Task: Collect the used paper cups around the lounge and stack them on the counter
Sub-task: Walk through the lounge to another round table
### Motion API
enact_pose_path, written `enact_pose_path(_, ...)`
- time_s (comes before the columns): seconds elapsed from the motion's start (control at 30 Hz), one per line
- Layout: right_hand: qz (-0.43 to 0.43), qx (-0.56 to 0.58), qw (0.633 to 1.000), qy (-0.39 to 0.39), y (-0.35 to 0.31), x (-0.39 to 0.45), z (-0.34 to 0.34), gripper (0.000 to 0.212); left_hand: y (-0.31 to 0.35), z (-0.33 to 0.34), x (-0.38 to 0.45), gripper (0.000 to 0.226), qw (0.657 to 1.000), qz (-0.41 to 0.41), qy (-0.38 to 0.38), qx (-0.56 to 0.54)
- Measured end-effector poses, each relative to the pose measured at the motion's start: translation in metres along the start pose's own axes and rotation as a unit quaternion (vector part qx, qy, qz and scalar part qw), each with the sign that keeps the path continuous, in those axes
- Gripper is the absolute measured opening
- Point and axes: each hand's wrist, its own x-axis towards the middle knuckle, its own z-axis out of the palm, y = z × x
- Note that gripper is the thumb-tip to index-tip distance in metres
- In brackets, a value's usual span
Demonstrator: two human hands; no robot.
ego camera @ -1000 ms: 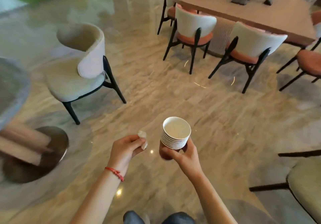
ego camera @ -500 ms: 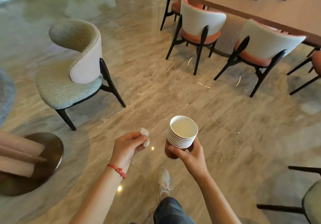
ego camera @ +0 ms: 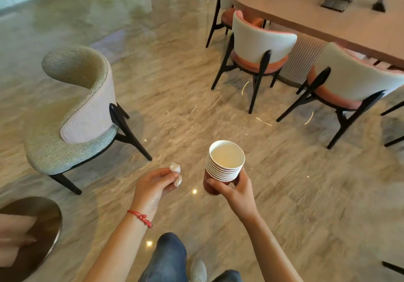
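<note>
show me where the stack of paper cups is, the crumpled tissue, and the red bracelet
stack of paper cups point(ego camera: 225, 168), head view, on the nested white rims.
crumpled tissue point(ego camera: 175, 168), head view, on its upper white lump.
red bracelet point(ego camera: 141, 217), head view, on the cord across the left wrist.

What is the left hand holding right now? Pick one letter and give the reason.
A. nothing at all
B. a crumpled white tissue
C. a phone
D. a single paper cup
B: the left hand pinches a crumpled white tissue at its fingertips, while the stack of paper cups sits in the right hand.
</note>
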Motion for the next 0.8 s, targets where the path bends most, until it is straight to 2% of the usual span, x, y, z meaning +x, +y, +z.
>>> enact_pose_path(0.2,0.003,-0.007,1.0,-0.008,0.003,0.117,0.02,0.045,0.037,0.026,0.112,0.009,1.0,0.006,-0.002,-0.018)
enact_pose_path(0.33,0.003,-0.01,1.0,-0.004,-0.006,0.204,0.044,0.044,0.071,0.036,0.197,0.02,0.999,0.009,0.001,-0.032)
enact_pose_path(0.5,0.01,-0.022,1.0,0.009,-0.026,0.306,0.069,0.045,0.118,0.047,0.293,0.02,1.0,0.004,-0.008,-0.027)
enact_pose_path(0.8,0.009,-0.046,0.999,-0.025,-0.042,0.464,0.092,0.047,0.181,0.082,0.429,0.031,1.0,-0.002,-0.005,-0.028)
